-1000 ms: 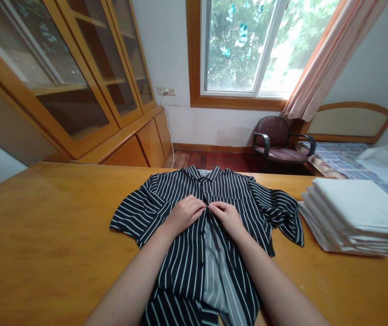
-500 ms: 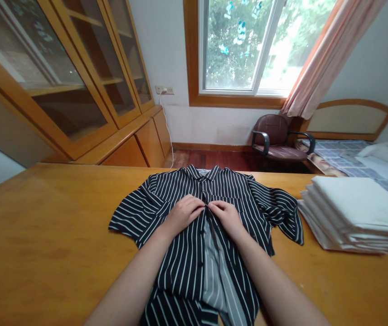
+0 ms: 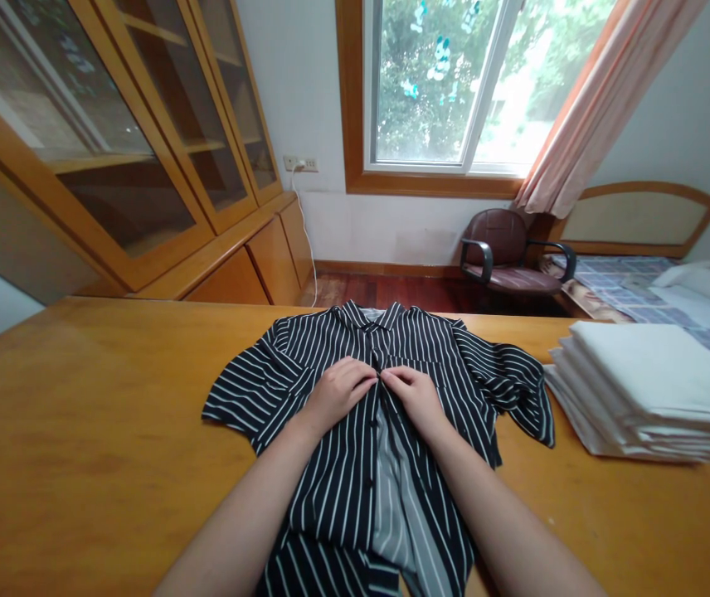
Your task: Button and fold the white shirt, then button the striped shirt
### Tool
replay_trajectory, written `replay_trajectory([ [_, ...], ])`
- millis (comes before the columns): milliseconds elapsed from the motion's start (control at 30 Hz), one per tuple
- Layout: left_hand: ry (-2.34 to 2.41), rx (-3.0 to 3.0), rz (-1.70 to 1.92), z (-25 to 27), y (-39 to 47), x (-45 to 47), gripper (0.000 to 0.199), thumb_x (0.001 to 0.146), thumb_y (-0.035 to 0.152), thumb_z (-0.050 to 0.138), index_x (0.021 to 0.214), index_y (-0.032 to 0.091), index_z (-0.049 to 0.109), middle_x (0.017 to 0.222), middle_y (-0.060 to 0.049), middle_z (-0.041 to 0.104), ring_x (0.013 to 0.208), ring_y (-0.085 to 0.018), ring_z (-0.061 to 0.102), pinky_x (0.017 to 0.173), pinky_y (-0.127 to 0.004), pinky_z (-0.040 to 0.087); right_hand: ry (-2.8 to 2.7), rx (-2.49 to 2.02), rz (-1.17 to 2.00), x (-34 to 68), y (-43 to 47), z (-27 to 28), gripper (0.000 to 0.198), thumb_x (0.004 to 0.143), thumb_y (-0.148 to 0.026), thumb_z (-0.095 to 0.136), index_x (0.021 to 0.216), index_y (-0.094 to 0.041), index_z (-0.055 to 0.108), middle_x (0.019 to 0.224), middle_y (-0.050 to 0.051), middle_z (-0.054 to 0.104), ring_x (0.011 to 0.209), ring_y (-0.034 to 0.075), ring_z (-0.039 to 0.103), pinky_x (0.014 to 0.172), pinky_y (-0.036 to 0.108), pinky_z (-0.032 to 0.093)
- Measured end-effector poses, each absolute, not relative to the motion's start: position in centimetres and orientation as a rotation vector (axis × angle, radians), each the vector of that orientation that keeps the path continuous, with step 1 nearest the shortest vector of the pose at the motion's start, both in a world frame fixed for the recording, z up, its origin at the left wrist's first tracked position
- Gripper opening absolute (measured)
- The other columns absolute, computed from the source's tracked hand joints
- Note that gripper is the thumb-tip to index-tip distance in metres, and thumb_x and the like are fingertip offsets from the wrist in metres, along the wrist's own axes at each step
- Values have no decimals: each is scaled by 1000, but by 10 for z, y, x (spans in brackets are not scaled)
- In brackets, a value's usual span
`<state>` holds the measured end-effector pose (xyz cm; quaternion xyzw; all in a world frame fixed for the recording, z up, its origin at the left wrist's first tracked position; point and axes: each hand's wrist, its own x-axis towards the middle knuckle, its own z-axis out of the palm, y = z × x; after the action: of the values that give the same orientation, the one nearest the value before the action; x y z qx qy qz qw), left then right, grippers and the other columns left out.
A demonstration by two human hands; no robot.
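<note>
A black shirt with white stripes point(image 3: 330, 497) lies front up on the wooden table, collar away from me and short sleeves spread to both sides. My left hand point(image 3: 341, 390) is closed in a pinch on the left front edge at chest height. Right beside it, my right hand point(image 3: 414, 396) pinches the right front edge, the fingertips of both hands nearly touching. Whatever small part sits between the fingertips is hidden. Below the hands the front hangs apart, baring the grey inside, and dark buttons point(image 3: 368, 482) run down the left edge.
On the right of the table point(image 3: 81, 448) stands a stack of folded white cloths point(image 3: 654, 390). Beyond the far edge are a brown armchair point(image 3: 504, 249) and a bed with a checked cover point(image 3: 616, 278). A glass-doored cabinet point(image 3: 206, 224) lines the left side.
Both hands keep their pinch at the same spot. The left sleeve and left front edge have shifted slightly to the right.
</note>
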<state>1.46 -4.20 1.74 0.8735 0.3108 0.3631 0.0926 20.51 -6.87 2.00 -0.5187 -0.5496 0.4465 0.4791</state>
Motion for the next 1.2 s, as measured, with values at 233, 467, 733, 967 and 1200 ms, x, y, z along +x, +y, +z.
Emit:
replay_trajectory([
  [233, 925, 2599, 1114, 17, -42, 16, 9, 97, 24, 56, 98, 20, 64, 94, -2, 71, 90, -17, 64, 86, -34, 51, -1306, -1243, 1108, 205, -70, 16, 24, 80, -41, 69, 87, -20, 79, 90, 5, 77, 90, 24, 69, 87, 37, 50],
  [467, 950, 2551, 1123, 15, -41, 17, 11, 98, 26, 55, 96, 20, 65, 93, -3, 71, 89, -17, 66, 84, -33, 52, -1330, -1236, 1129, 205, -70, 14, 26, 83, -42, 66, 89, -20, 79, 81, 3, 75, 78, 20, 66, 77, 32, 50],
  [733, 1027, 2371, 1124, 13, -39, 18, 13, 96, 29, 58, 92, 21, 67, 92, -2, 72, 88, -17, 67, 82, -31, 53, -1332, -1217, 1161, 205, -70, 15, 27, 83, -40, 65, 95, -20, 78, 82, 4, 74, 75, 20, 66, 73, 32, 52],
  [967, 1070, 2144, 1119, 14, -37, 18, 10, 89, 30, 66, 88, 21, 70, 86, -1, 72, 81, -17, 68, 76, -29, 53, -1433, -1232, 984, 204, -68, 11, 18, 82, -33, 67, 92, -22, 77, 92, 5, 73, 89, 22, 66, 85, 35, 50],
  [1200, 1076, 1979, 1069, 12, -34, 18, 10, 86, 30, 70, 87, 20, 72, 86, -2, 73, 81, -17, 69, 75, -29, 54, -1477, -1230, 906, 203, -67, 9, 13, 81, -31, 70, 89, -22, 75, 90, 3, 68, 75, 17, 60, 75, 32, 48],
])
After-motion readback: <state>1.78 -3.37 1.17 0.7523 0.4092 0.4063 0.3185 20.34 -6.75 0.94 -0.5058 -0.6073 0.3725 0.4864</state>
